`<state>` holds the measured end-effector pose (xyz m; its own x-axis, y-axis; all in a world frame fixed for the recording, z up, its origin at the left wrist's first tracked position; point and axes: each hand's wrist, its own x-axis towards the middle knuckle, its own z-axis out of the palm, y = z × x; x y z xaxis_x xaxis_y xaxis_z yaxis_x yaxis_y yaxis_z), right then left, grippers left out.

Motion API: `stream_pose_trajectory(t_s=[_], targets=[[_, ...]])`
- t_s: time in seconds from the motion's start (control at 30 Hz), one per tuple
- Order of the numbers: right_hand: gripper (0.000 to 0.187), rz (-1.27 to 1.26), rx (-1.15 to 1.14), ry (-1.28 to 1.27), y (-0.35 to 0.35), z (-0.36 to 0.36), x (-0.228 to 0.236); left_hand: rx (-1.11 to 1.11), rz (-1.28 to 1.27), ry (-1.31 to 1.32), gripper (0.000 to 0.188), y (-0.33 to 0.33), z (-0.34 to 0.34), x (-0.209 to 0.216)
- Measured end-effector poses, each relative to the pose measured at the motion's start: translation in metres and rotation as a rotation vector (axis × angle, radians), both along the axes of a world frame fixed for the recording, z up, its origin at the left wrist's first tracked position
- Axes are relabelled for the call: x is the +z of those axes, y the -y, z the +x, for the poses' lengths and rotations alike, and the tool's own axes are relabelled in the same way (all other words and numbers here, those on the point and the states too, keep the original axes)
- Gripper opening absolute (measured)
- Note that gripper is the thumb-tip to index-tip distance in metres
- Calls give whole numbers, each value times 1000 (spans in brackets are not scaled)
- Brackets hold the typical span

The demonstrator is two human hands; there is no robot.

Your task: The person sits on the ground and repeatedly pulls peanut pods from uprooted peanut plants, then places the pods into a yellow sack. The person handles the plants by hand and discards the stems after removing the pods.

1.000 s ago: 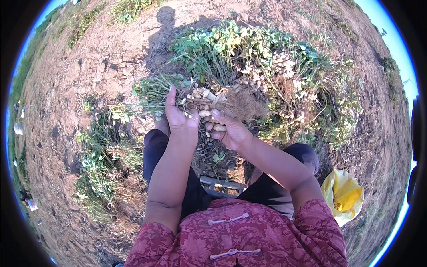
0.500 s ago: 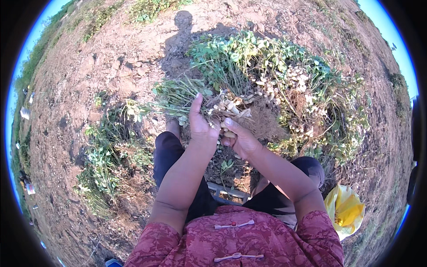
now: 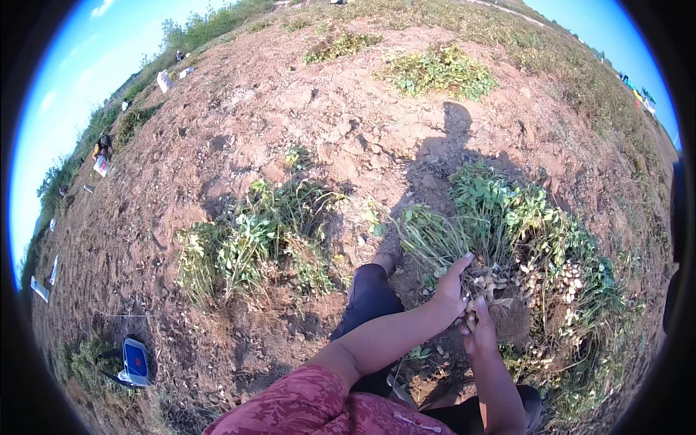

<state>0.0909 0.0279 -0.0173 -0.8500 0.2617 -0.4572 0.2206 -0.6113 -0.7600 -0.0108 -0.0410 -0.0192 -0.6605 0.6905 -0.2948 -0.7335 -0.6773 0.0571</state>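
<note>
My left hand (image 3: 448, 293) supports a bunch of pulled peanut plants (image 3: 433, 238) by the root end, its thumb pointing up and its fingers mostly hidden beneath. The green stems stretch away from me. Just to the right and nearer, my right hand (image 3: 484, 335) is closed on peanuts (image 3: 471, 319) at the roots, thumb on top. It cannot be seen whether those pods are still attached. Beyond both hands and to their right lies a heap of peanut plants (image 3: 500, 206) with clusters of pale pods (image 3: 568, 279) showing.
A smaller plant heap (image 3: 250, 235) lies to my left on dry soil. Further left sits a blue-lidded container (image 3: 135, 361). More plants (image 3: 442, 70) lie far ahead. At the far left, a person (image 3: 102, 148) is near a white bag (image 3: 101, 167).
My view has swung left and up, so hands and plants appear lower and further right. The yellow-lined bag has left the view. Both hands keep nearly the same hold.
</note>
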Motion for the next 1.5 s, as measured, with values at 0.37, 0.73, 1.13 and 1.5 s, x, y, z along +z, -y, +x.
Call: stream_pose_trajectory(t_s=[0.37,0.73,1.13,1.5], targets=[[31,53,197,52,-15,0,-17,19,-94,58,26,2,4,8],[33,221,449,187,-21,0,-13,-42,-181,-61,25,11,-1,9],[30,951,394,-272,-48,45,-7,49,-256,-306,20,11,-17,31],[44,1760,-15,1021,-251,332,21,72,-123,-123,21,21,-19,23]])
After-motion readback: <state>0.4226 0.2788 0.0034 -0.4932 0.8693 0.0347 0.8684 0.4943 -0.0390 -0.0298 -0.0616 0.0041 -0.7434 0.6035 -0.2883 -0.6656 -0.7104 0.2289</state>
